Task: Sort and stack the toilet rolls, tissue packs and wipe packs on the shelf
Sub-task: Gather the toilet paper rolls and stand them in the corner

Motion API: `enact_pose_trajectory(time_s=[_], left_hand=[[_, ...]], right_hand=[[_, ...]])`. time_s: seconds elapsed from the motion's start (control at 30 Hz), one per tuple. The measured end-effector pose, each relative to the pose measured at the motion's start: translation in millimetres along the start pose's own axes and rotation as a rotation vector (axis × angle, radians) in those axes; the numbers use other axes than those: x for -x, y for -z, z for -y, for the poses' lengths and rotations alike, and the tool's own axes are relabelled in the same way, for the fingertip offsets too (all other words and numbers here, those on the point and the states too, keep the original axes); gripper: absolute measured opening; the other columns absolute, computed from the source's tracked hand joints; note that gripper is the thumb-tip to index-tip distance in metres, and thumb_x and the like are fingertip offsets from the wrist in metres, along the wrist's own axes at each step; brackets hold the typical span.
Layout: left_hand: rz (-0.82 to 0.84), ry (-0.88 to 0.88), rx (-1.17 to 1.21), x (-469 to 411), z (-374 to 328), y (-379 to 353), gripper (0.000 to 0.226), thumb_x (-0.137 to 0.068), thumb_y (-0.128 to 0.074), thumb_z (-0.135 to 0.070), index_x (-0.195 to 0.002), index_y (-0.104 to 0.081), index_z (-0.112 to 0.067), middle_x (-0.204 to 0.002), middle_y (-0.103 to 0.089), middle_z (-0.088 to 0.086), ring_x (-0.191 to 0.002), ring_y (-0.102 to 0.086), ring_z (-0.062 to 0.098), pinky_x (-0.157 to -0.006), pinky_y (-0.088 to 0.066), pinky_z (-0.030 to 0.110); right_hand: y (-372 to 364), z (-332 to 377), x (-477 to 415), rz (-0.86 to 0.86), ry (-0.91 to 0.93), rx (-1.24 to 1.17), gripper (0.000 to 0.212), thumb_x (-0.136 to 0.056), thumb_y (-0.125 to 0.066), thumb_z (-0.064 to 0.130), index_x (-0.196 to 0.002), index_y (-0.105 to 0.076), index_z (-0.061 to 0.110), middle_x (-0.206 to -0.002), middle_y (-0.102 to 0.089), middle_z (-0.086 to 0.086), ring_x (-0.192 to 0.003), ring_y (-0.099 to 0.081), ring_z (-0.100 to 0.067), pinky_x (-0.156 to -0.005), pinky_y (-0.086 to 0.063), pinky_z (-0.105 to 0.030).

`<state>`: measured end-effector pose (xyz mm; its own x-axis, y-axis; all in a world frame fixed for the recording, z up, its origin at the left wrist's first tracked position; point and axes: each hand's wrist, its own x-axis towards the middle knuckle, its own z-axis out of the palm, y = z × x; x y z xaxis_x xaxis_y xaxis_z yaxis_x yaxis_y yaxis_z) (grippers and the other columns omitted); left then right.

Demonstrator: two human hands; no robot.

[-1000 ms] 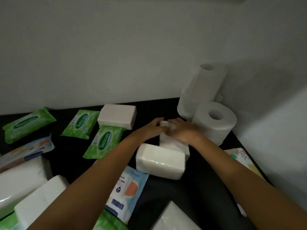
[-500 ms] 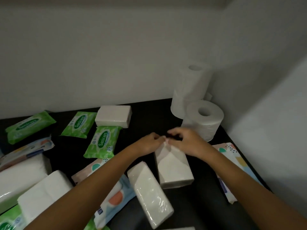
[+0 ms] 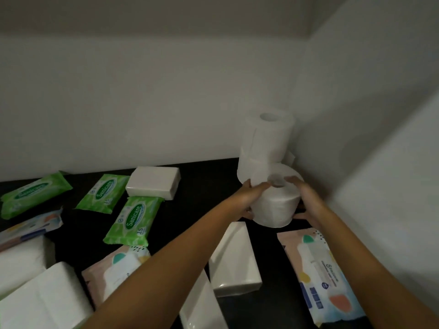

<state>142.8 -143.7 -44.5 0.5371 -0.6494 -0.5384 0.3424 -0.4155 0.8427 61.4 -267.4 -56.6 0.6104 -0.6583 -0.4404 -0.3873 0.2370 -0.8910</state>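
Gripping the front toilet roll (image 3: 275, 206) from both sides, left hand (image 3: 250, 198) and right hand (image 3: 307, 198) curl fingers (image 3: 262, 185) round it in the back right corner of the shelf (image 3: 209, 184), likely to lift it onto the stacked rolls (image 3: 266, 143) behind

The whole picture is looking dim and grey. Soft light is falling on the plain white back wall (image 3: 142, 103), but the flat black shelf top (image 3: 209, 184) is looking very dark. A shadow is sitting in the far right corner. The left hand (image 3: 249, 198), right hand (image 3: 306, 200) and short white paper roll (image 3: 275, 207) are looking smeary. Near edges are bending.
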Motion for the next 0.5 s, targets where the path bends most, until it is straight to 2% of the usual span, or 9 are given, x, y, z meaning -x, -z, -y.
enact_pose_trajectory(time_s=[0.07, 0.17, 0.23, 0.33, 0.43, 0.47, 0.5], left_hand=[[-0.041, -0.061, -0.004, 1.8, 2.6, 7.5, 0.065, -0.092, -0.053, -0.038, -0.146, -0.022, -0.021, -0.144, -0.039, 0.007, -0.132, -0.04, 0.03, -0.102, -0.04, 0.045], [-0.136, -0.121, -0.024, 1.8, 8.4, 36.8, 0.049, -0.096, -0.047, -0.025, -0.141, -0.029, -0.017, -0.13, -0.047, 0.009, -0.127, -0.045, 0.03, -0.094, -0.044, 0.044], [-0.23, -0.122, -0.009, 2.7, 10.7, 60.7, 0.048, -0.096, -0.046, -0.026, -0.14, -0.029, -0.017, -0.133, -0.047, 0.01, -0.125, -0.046, 0.031, -0.093, -0.046, 0.045], [-0.324, -0.142, 0.061, -0.3, 13.7, 93.4, 0.056, -0.088, -0.056, -0.031, -0.137, -0.034, -0.016, -0.136, -0.048, 0.012, -0.123, -0.049, 0.032, -0.091, -0.048, 0.048], [-0.359, -0.153, 0.126, -2.2, 15.6, 119.0, 0.087, -0.056, -0.066, -0.047, -0.134, -0.043, -0.016, -0.135, -0.05, 0.013, -0.12, -0.052, 0.032, -0.082, -0.054, 0.05], [-0.368, -0.15, 0.152, -5.3, 17.1, 126.3, 0.088, -0.055, -0.068, -0.048, -0.133, -0.044, -0.015, -0.135, -0.05, 0.013, -0.12, -0.052, 0.032, -0.08, -0.055, 0.05], [-0.371, -0.151, 0.174, -8.2, 18.5, 132.4, 0.08, -0.065, -0.069, -0.045, -0.134, -0.044, -0.014, -0.137, -0.049, 0.013, -0.12, -0.051, 0.032, -0.078, -0.055, 0.049]], right_hand=[[-8.6, -3.1, 5.4, 0.02, 0.044, 0.02, 0.064, -0.083, -0.06, 0.039, -0.14, -0.038, 0.018, -0.134, -0.05, -0.009, -0.11, -0.051, -0.028, -0.083, -0.048, -0.041], [-30.1, -2.8, 16.4, 0.153, 0.082, 0.053, 0.056, -0.088, -0.057, 0.031, -0.138, -0.038, 0.019, -0.128, -0.052, -0.004, -0.112, -0.052, -0.025, -0.087, -0.049, -0.039], [-51.6, 4.9, 21.2, 0.233, 0.121, 0.06, 0.048, -0.09, -0.055, 0.025, -0.135, -0.04, 0.019, -0.123, -0.052, -0.002, -0.11, -0.051, -0.021, -0.086, -0.048, -0.037], [-87.8, 18.2, 17.8, 0.291, 0.134, 0.061, 0.047, -0.09, -0.055, 0.019, -0.135, -0.04, 0.016, -0.122, -0.051, -0.004, -0.114, -0.049, -0.022, -0.091, -0.047, -0.04], [-116.6, 23.2, 6.6, 0.321, 0.094, 0.082, 0.053, -0.089, -0.056, 0.02, -0.139, -0.038, 0.017, -0.131, -0.049, -0.007, -0.119, -0.047, -0.025, -0.089, -0.047, -0.039], [-122.8, 23.4, 0.8, 0.33, 0.095, 0.089, 0.055, -0.088, -0.056, 0.02, -0.14, -0.037, 0.017, -0.133, -0.049, -0.007, -0.118, -0.047, -0.024, -0.087, -0.047, -0.037], [-127.6, 24.1, -3.9, 0.342, 0.108, 0.095, 0.056, -0.088, -0.056, 0.018, -0.14, -0.037, 0.017, -0.133, -0.049, -0.007, -0.115, -0.048, -0.023, -0.085, -0.047, -0.036]])
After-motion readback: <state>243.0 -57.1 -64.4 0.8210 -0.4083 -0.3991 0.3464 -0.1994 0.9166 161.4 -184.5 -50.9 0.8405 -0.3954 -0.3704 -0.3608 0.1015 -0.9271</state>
